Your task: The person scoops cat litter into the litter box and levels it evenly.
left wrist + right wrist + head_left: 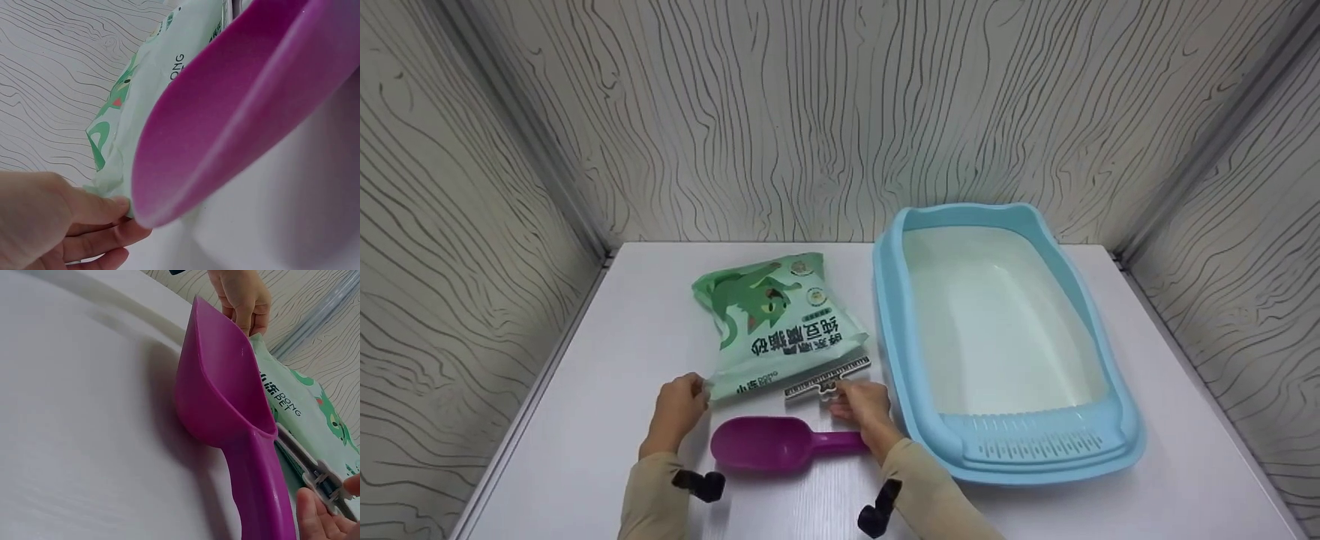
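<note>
A green bag of cat litter (pixel 780 315) printed with a cat lies on the white table. My left hand (pixel 679 409) pinches its near left corner between thumb and fingers, as the left wrist view shows up close. A long bag clip (pixel 810 385) with dark markings sits just beyond the bag's near edge. My right hand (pixel 866 405) grips the clip's spring handle, thumb on one side and fingers on the other in the right wrist view. Between my hands and nearer to me, a purple scoop (pixel 763 444) rests on the table, its handle end partly behind my right wrist.
A large light-blue litter box (pixel 889 322) with a white inside stands right of the bag, its left rim close to my right hand. Wood-grain panels (pixel 825 120) enclose the table (pixel 607 322) at the back and both sides.
</note>
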`<state>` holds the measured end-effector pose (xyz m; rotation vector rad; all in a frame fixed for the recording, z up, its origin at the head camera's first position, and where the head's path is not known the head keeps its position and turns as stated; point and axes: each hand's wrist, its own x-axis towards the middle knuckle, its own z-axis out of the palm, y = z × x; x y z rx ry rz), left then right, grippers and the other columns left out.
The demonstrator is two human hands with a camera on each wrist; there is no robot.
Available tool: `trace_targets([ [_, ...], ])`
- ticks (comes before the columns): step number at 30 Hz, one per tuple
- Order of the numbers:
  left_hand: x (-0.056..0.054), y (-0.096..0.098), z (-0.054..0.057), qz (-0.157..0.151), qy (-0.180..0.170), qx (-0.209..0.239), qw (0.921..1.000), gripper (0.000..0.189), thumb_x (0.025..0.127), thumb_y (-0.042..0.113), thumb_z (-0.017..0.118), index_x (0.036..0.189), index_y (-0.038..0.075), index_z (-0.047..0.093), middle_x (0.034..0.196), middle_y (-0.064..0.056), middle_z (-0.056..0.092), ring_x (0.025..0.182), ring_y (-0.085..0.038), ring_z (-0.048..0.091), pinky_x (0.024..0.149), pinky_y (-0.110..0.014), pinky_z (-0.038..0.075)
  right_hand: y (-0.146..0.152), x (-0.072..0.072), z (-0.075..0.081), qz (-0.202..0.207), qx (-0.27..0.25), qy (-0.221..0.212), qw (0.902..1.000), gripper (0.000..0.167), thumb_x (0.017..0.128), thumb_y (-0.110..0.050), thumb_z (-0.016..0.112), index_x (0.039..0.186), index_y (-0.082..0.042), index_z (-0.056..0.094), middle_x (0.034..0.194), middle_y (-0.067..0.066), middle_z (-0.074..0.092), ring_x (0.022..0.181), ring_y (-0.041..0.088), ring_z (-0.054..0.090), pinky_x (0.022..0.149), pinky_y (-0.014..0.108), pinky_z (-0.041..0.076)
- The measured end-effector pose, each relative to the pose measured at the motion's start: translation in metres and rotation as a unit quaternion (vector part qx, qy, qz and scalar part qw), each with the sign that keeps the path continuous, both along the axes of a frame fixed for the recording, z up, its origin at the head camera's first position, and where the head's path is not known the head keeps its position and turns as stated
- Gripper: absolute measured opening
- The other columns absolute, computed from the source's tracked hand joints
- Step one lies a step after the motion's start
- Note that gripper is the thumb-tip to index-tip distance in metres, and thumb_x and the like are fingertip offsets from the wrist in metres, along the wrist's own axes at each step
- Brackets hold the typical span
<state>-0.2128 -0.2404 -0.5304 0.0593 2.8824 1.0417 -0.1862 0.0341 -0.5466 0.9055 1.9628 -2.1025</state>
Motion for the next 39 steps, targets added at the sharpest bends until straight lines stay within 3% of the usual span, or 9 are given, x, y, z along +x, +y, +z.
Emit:
trace_targets([
  [17, -0.001, -0.001, 0.0, 0.001, -0.017, 0.0, 0.9998, 0.015, 0.088, -0.002, 0.056, 0.098, -0.011, 0.063, 0.08, -0.019, 0.068, 0.067, -0.019, 0.062, 0.058, -0.029, 0.05, 0.003, 0.005, -0.004, 0.013, 0.052, -0.006, 0.9986, 0.017, 0.085, -0.007, 0.058, 0.087, 0.008, 0.066, 0.055, 0.002, 0.061, 0.042, 0.006, 0.057, 0.048, 0.022, 0.055],
  [26, -0.001, -0.001, 0.0, 0.001, -0.018, 0.006, 0.9998, 0.015, 0.088, -0.003, 0.056, 0.097, -0.011, 0.063, 0.081, -0.019, 0.068, 0.069, -0.019, 0.063, 0.059, -0.03, 0.051, 0.006, 0.01, -0.005, 0.035, 0.086, 0.014, 0.9956, 0.021, 0.084, -0.008, 0.059, 0.082, 0.011, 0.066, 0.054, 0.007, 0.067, 0.04, 0.006, 0.056, 0.044, 0.022, 0.054],
  [35, 0.0, -0.001, -0.001, 0.002, -0.017, 0.014, 0.9998, 0.014, 0.088, -0.003, 0.056, 0.097, -0.011, 0.063, 0.081, -0.02, 0.068, 0.069, -0.019, 0.064, 0.058, -0.03, 0.05, 0.008, 0.012, -0.005, 0.077, 0.178, 0.005, 0.9809, 0.021, 0.086, -0.013, 0.061, 0.082, 0.006, 0.068, 0.069, 0.017, 0.072, 0.044, 0.009, 0.06, 0.045, 0.022, 0.053],
  [39, 0.0, -0.002, -0.002, 0.007, -0.018, 0.018, 0.9997, 0.013, 0.088, -0.003, 0.056, 0.096, -0.011, 0.062, 0.082, -0.02, 0.068, 0.07, -0.02, 0.065, 0.059, -0.03, 0.051, 0.008, 0.011, -0.006, 0.099, 0.246, 0.007, 0.9643, 0.019, 0.085, -0.013, 0.062, 0.072, 0.0, 0.066, 0.062, 0.011, 0.069, 0.044, 0.008, 0.057, 0.045, 0.02, 0.05],
])
